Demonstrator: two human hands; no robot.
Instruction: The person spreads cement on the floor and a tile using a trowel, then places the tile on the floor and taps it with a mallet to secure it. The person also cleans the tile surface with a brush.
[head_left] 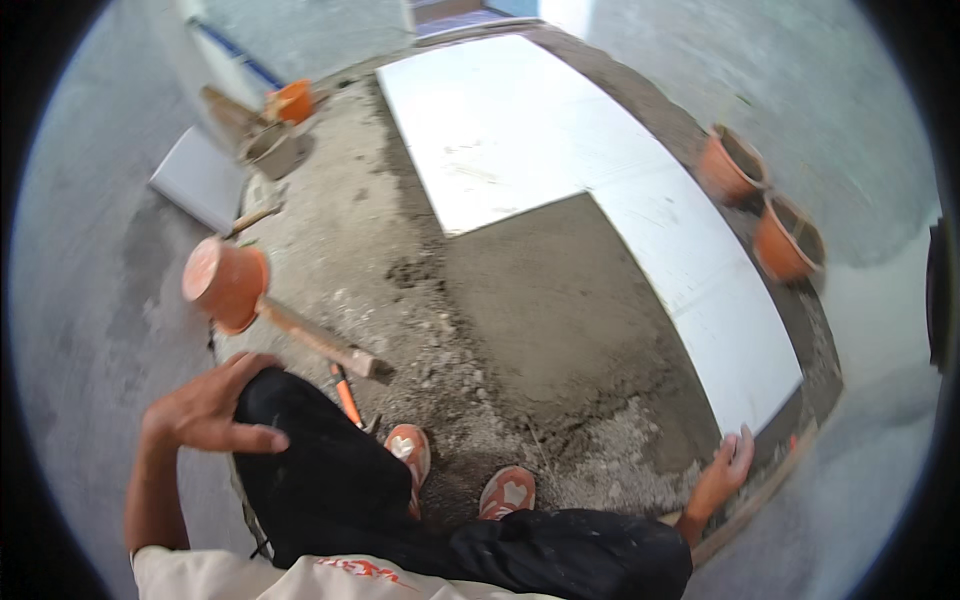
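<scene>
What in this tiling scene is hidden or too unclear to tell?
Head view only:
- Right hand: its fingertips lie on the corner of the white tile; whether they curl under the edge is hidden by the tile.
- Orange buckets: contents lost to blur near the rim.
- Tools by the far small orange tub: too small and blurred to name.
- Left hand: rests on the knee; palm hidden underneath.

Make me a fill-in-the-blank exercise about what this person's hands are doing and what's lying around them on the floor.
1. The right hand touches the corner of a large ____ tile.
2. The left hand rests on the person's own ____.
3. The mallet with the orange head lies on the mortar bed and has a ____ handle.
4. Beyond the tiles, on the person's right, stand ____ orange buckets.

Missing words: white; knee; wooden; two
</scene>
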